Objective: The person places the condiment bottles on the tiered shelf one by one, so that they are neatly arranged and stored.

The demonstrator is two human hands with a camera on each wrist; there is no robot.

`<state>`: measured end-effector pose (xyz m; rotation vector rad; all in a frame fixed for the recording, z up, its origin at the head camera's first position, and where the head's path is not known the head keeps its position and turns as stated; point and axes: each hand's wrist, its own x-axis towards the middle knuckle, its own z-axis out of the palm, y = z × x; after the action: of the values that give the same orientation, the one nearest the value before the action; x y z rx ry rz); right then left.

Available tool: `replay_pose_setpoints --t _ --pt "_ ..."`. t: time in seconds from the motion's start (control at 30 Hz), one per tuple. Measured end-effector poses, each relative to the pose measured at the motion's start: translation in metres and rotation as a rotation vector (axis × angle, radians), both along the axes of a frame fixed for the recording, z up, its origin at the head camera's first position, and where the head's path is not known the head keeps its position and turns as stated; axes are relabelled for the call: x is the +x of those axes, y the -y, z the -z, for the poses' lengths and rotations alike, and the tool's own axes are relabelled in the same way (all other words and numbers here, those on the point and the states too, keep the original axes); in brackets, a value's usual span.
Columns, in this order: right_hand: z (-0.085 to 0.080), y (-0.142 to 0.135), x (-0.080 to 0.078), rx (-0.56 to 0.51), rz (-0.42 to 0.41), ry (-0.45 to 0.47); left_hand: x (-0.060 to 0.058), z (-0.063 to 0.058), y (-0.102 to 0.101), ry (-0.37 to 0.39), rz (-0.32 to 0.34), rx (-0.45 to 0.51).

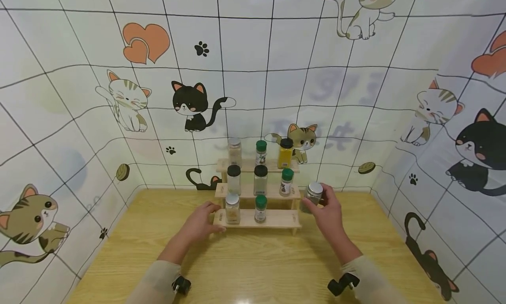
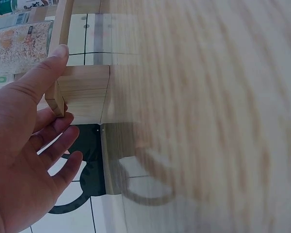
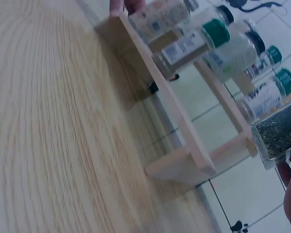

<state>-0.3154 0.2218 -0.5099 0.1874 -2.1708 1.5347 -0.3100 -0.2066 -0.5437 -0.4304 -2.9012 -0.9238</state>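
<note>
A three-tier wooden spice rack (image 1: 276,217) stands on the table. My left hand (image 1: 199,222) grips the left end of its lowest shelf, thumb over the top and fingertips below. My right hand (image 1: 330,211) holds a silver-capped glass spice jar (image 1: 313,193) beside the rack's right side; dark flakes fill this jar in the right wrist view. On the lowest shelf are a silver-capped jar of pinkish grains (image 1: 233,211) and a green-capped jar (image 1: 260,211); the shelf's right end is bare. Two black-capped jars and a green-capped jar (image 1: 286,183) line the middle shelf.
The top shelf bears a pale-capped jar (image 1: 235,152), a green-capped jar (image 1: 261,153) and a yellow jar with a black cap (image 1: 285,155). Close behind the rack rises a cat-printed wall covering (image 1: 253,88), which also encloses both sides of the wooden table (image 1: 253,264).
</note>
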Motion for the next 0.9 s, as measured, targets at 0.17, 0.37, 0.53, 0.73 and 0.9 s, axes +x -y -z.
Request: replay_pose_setpoints --t 0.17,0.37,0.53,0.73,0.9 --pt "-0.004 0.015 0.008 0.051 -0.061 0.031 0.001 -0.001 0.0 -0.018 0.005 -0.001" --pt "-0.001 0.032 0.013 0.103 -0.116 0.07 0.003 -0.003 -0.001 -0.01 0.008 -0.004" --pt "0.005 0.042 0.011 0.115 -0.154 0.075 0.003 -0.006 -0.002 -0.023 0.004 -0.005" --pt "0.016 0.049 0.007 0.094 -0.189 0.099 0.003 -0.005 -0.001 -0.026 0.001 -0.015" --pt "0.024 0.053 0.004 0.071 -0.197 0.122 0.002 -0.002 -0.001 -0.029 -0.002 -0.019"
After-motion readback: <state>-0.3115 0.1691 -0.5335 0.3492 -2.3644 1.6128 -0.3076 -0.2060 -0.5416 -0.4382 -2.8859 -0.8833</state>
